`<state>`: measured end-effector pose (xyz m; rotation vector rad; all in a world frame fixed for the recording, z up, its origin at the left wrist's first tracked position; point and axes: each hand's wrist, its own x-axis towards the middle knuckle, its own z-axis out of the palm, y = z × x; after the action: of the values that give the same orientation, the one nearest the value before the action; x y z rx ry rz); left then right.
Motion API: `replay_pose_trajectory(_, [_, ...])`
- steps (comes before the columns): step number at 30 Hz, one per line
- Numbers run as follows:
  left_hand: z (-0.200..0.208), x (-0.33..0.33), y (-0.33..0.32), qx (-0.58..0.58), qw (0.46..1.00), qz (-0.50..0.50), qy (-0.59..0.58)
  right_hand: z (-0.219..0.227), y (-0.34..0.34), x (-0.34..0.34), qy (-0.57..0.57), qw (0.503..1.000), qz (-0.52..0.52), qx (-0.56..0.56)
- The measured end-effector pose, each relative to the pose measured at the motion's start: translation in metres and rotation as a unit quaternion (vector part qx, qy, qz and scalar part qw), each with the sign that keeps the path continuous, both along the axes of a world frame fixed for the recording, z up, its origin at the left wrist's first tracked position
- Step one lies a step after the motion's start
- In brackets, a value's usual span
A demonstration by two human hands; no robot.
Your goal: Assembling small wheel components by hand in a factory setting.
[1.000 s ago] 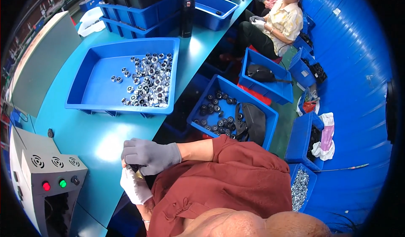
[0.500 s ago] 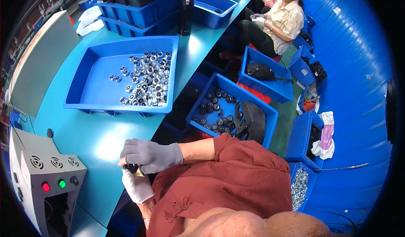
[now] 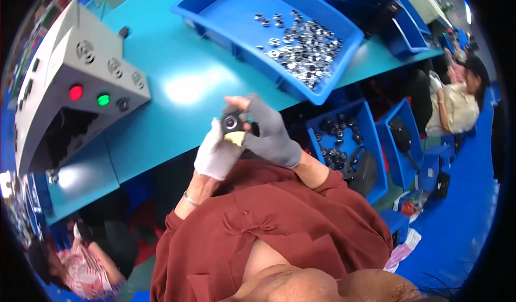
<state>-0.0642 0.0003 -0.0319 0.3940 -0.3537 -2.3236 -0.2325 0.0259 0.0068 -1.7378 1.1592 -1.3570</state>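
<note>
Near the edge of the turquoise tabletop (image 3: 156,141), the white-gloved left hand (image 3: 216,154) had its grip clamped on a black part with a ringed round face (image 3: 231,122); the grey-gloved right hand (image 3: 273,136) curled against that part, its grip's closure unclear. Beyond sat a blue plastic tray (image 3: 236,48).

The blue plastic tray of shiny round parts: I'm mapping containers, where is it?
At the head view's top centre, the tray stands on the turquoise table, beyond the grey-gloved right hand.

Matt cloth gloves (image 3: 271,136), smooth plastic tray (image 3: 236,6), shiny metallic parts (image 3: 309,52)
</note>
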Motion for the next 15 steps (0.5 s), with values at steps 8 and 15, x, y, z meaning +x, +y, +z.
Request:
replay_pose_trajectory(8, [-0.001, 0.007, -0.003, -0.026, 0.999, -0.033, -0.002, -0.001, -0.005, 0.008, -0.035, 0.999, -0.016, 0.03])
replay_pose_trajectory(15, [0.004, 0.005, -0.004, -0.04, 0.996, -0.021, -0.074, -0.008, -0.007, 0.009, -0.029, 0.999, -0.032, 0.012])
